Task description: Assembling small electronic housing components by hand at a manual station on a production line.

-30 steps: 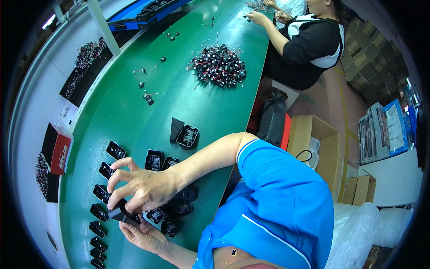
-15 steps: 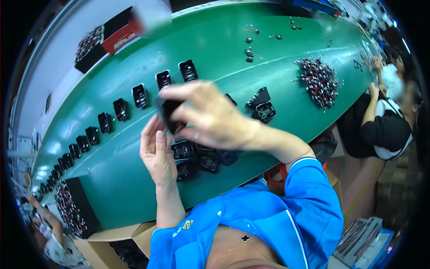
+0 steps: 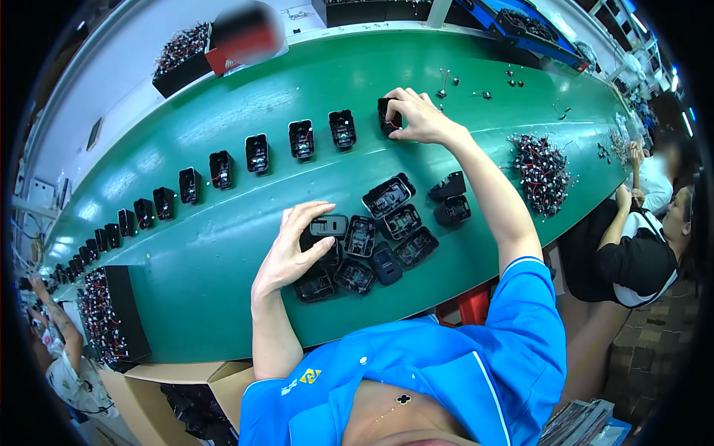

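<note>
At the right end of a row of black plastic housings, my right hand (image 3: 422, 120) pinches a black housing (image 3: 386, 119) by its edge; a bit of red wire shows in it. My left hand (image 3: 286, 251) is over the near pile, fingers and thumb spread around a face-down black housing (image 3: 329, 224). Whether it touches that housing I cannot tell. Beside it lie several open housings (image 3: 361, 236) with dark parts inside, and another face-down one (image 3: 386, 264). The row's other housings (image 3: 301, 140) stand spaced out, curving away to the left.
A heap of small wired parts (image 3: 541, 177) lies on the green table (image 3: 461, 245) at right. Two housings (image 3: 451, 210) sit left of it. Black boxes of wired parts (image 3: 126, 312) stand at left and far back. A cardboard box (image 3: 219, 372) is below. Co-workers (image 3: 639, 253) sit at right.
My right hand has carried a housing from in front of me to the far end of the row. My left hand has come away from it and lowered toward the pile.
</note>
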Action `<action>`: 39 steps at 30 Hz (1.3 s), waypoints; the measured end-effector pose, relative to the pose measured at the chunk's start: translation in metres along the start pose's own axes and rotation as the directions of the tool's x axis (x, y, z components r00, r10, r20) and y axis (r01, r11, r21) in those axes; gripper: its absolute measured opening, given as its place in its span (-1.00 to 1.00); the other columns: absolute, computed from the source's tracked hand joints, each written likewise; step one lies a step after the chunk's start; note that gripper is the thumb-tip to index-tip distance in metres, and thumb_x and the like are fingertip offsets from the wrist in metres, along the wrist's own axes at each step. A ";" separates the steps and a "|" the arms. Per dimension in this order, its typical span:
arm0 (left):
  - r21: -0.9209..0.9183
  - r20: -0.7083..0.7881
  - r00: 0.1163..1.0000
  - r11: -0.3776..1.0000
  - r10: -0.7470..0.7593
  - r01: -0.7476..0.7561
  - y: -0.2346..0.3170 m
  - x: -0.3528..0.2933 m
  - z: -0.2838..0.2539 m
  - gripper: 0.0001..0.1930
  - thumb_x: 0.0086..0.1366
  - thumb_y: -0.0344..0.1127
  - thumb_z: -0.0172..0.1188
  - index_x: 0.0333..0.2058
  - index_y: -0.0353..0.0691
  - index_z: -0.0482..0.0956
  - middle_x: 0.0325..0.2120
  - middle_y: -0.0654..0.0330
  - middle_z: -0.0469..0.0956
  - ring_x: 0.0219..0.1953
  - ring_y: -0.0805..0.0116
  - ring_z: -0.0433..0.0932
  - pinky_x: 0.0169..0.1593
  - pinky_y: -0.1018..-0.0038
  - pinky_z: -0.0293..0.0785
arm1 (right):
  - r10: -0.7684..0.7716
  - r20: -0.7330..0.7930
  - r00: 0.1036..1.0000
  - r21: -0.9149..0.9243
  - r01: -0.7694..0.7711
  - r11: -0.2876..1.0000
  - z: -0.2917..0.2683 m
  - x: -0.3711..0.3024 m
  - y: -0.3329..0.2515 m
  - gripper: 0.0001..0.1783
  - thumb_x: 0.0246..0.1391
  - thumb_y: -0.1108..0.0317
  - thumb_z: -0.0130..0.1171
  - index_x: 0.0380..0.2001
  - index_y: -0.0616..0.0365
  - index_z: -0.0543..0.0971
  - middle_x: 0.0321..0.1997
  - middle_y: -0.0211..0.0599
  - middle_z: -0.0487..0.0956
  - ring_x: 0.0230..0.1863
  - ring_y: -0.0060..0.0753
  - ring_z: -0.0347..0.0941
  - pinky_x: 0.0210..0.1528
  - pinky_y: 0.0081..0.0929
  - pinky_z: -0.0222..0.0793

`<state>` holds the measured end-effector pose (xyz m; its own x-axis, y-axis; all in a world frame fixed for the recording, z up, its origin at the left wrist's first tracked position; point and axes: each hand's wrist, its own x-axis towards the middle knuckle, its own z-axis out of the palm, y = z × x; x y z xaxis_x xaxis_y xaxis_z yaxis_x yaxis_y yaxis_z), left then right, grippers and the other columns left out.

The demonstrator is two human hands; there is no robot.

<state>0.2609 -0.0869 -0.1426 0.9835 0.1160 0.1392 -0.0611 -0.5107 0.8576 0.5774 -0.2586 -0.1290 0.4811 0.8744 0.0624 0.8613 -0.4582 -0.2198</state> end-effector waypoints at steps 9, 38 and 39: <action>0.038 -0.086 0.990 0.992 -0.116 0.119 0.001 0.006 0.010 -0.55 0.17 -0.34 0.30 0.06 -0.19 0.49 -0.01 0.17 0.48 0.06 0.22 0.33 0.18 0.34 0.26 | -0.076 -0.061 0.995 -0.113 0.068 0.991 -0.014 -0.001 -0.017 -0.31 -0.26 0.15 0.50 0.00 -0.02 0.47 0.27 -0.28 0.32 0.23 -0.19 0.20 0.28 -0.13 0.00; -0.919 -0.332 0.818 0.356 -0.470 -0.169 -0.026 0.021 0.012 -0.55 0.48 -0.14 -0.05 0.24 -0.19 0.29 -0.12 0.09 0.52 -0.22 0.39 0.52 -0.20 0.53 0.48 | 0.375 -0.228 0.899 0.144 -0.349 0.926 0.018 -0.062 0.060 -0.70 -0.03 0.12 0.35 -0.27 0.03 0.63 -0.26 -0.37 0.53 -0.11 -0.32 0.34 0.02 -0.24 0.15; -0.942 -0.298 0.825 0.285 -0.480 -0.174 -0.027 0.020 0.012 -0.54 0.48 -0.11 -0.07 0.25 -0.20 0.28 -0.13 0.09 0.52 -0.22 0.39 0.52 -0.21 0.53 0.48 | 0.403 -0.217 0.889 0.229 -0.355 0.906 0.022 -0.062 0.063 -0.70 -0.04 0.13 0.35 -0.26 0.03 0.62 -0.26 -0.40 0.52 -0.10 -0.31 0.35 0.04 -0.20 0.14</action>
<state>0.2844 -0.0809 -0.1685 0.7901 0.5945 -0.1494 -0.3493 0.6369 0.6873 0.5984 -0.3384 -0.1682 0.8104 0.5582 0.1782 0.5724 -0.6893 -0.4440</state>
